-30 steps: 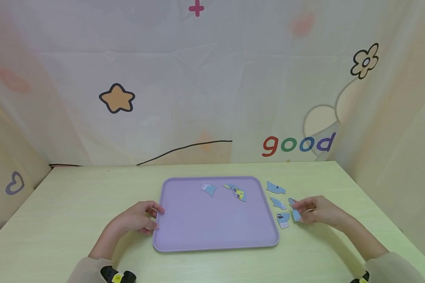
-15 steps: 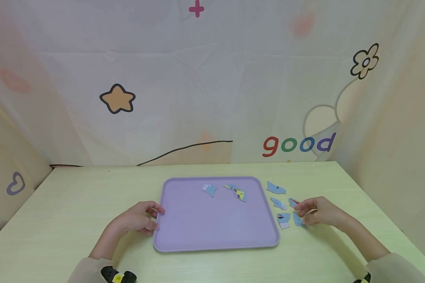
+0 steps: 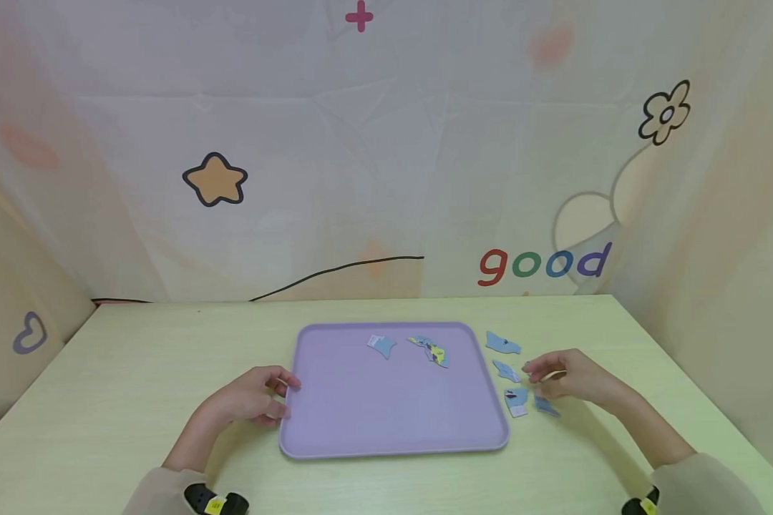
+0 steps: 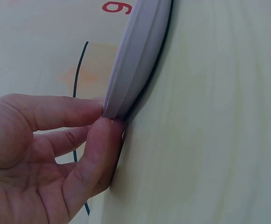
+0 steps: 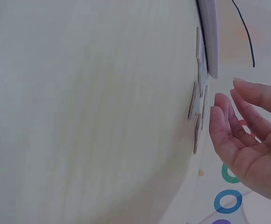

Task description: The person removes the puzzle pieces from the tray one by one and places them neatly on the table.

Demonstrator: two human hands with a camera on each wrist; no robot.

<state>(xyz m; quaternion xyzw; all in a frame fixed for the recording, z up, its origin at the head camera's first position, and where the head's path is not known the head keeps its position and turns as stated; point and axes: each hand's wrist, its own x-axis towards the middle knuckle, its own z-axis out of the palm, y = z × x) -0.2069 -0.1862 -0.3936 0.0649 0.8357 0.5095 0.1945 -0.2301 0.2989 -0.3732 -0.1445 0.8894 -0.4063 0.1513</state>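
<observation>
My left hand (image 3: 254,395) pinches the left rim of a purple tray (image 3: 393,418). In the left wrist view its fingers and thumb (image 4: 100,154) meet on the tray's edge. My right hand (image 3: 576,378) hovers right of the tray, above blue jigsaw puzzle pieces. The right wrist view shows that hand's fingers (image 5: 222,123) parted, with nothing between them. One blue puzzle piece (image 3: 547,407) lies just below its fingertips; another is mostly hidden behind the fingers. A blue piece with a white corner (image 3: 381,346) and a yellow-and-blue piece (image 3: 435,354) lie on the tray.
A column of blue pieces runs along the tray's right side: a far one (image 3: 503,342), a middle one (image 3: 506,370) and a near one with a white edge (image 3: 516,401). The pale wooden table (image 3: 187,357) ends at a printed cloth backdrop (image 3: 361,179).
My right hand shifted the near-right blue piece slightly right, then let go of it and rose a little away and left, over the piece with red on it. The left hand stays at the rim.
</observation>
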